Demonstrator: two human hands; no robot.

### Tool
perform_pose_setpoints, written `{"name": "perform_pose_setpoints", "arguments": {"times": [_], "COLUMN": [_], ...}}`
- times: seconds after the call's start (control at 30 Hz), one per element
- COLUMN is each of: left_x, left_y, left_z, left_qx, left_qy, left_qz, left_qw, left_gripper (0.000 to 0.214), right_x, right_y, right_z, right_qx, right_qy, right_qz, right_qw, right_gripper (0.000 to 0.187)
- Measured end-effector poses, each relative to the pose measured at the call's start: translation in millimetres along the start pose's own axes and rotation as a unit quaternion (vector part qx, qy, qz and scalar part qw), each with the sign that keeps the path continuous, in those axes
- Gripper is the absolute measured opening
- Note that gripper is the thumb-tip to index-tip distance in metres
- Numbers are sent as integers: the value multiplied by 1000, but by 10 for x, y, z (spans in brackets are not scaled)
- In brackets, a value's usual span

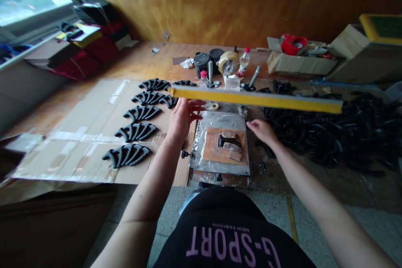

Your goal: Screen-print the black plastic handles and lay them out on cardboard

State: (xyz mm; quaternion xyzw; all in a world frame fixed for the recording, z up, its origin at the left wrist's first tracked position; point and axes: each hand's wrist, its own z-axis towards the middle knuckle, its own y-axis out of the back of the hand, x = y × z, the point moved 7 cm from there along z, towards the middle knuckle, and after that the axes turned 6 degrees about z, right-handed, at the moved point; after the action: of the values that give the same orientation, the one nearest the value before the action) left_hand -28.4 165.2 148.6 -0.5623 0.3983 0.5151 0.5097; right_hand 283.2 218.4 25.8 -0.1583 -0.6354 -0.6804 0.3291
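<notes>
The left hand (182, 119) is loosely open, its fingers parted and pointing right, just under the left end of a yellow bar (257, 98); contact with the bar cannot be confirmed. The right hand (261, 130) has its fingers curled together beside the right edge of a metal plate (220, 119); whether it grips anything cannot be told. Both forearms reach forward from the lower corners, converging on the plate. Between the hands, one black curved part (229, 140) lies on a brown pad (210, 150) upon the plate. A black knob (185, 154) sits at the plate's left side. The bar spans the view beyond the hands, obstructing sight of the bench behind it and part of a heap of black parts (333, 138) at right. Past the left forearm, further black parts (133, 155) lie in rows on flattened cardboard (81, 104). Behind the bar stand a tape roll (228, 63), a red-capped bottle (243, 65) and black tubs (202, 63). Farther right, an open carton (301, 65) contains a red tape dispenser (292, 44).
</notes>
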Motion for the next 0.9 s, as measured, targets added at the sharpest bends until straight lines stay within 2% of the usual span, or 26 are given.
{"name": "perform_pose_setpoints", "arguments": {"times": [0.03, 0.1, 0.17, 0.23, 0.3, 0.37, 0.43, 0.47, 0.5, 0.57, 0.6, 0.63, 0.7, 0.77, 0.83, 0.9], "left_x": [-25, 18, 260, 723, 1257, 1590, 1746, 1775, 1783, 1764, 1754, 1753, 1795, 1876, 1932, 1933], "left_y": [-31, -38, -61, -192, -383, -393, -199, -29, 182, 685, 953, 1201, 1557, 1707, 1697, 1605], "left_z": [54, 48, -133, -472, -936, -1261, -1332, -1280, -1186, -924, -792, -679, -528, -467, -443, -418], "left_qx": [-9, -53, -77, -26, 81, 90, 45, 22, 4, -24, -39, -49, -35, -6, 16, 48], "left_qy": [-1, -4, 30, 143, 297, 353, 349, 335, 321, 289, 280, 278, 288, 295, 278, 245], "left_qz": [-9, -21, -27, -16, -2, -24, -25, -2, 38, 164, 245, 336, 487, 571, 610, 652], "left_qw": [1000, 998, 996, 989, 951, 931, 936, 942, 946, 943, 927, 899, 824, 766, 742, 716], "left_gripper": [47, 46, 46, 52, 58, 55, 51, 50, 50, 52, 51, 52, 55, 55, 48, 41], "right_x": [49, 209, 370, 537, 782, 1075, 1208, 1146, 987, 450, 143, -146, -572, -774, -784, -655], "right_y": [-240, -612, -815, -875, -878, -895, -888, -848, -776, -545, -418, -314, -226, -210, -164, -124], "right_z": [-134, -343, -473, -573, -678, -784, -864, -868, -842, -750, -720, -710, -731, -778, -821, -842], "right_qx": [43, 83, 94, 83, 58, 56, 81, 87, 83, 46, 30, 27, 45, 35, -34, -104], "right_qy": [6, 22, 4, -35, -26, 65, 160, 176, 163, 67, 12, -33, -57, -43, -44, -60], "right_qz": [-19, -73, -109, -96, -52, -2, 28, 21, -9, -126, -196, -255, -323, -332, -305, -252], "right_qw": [999, 994, 990, 991, 997, 996, 983, 980, 983, 989, 980, 966, 944, 942, 951, 960], "right_gripper": [34, 27, 19, 15, 14, 13, 14, 16, 17, 17, 15, 15, 15, 15, 17, 24]}}
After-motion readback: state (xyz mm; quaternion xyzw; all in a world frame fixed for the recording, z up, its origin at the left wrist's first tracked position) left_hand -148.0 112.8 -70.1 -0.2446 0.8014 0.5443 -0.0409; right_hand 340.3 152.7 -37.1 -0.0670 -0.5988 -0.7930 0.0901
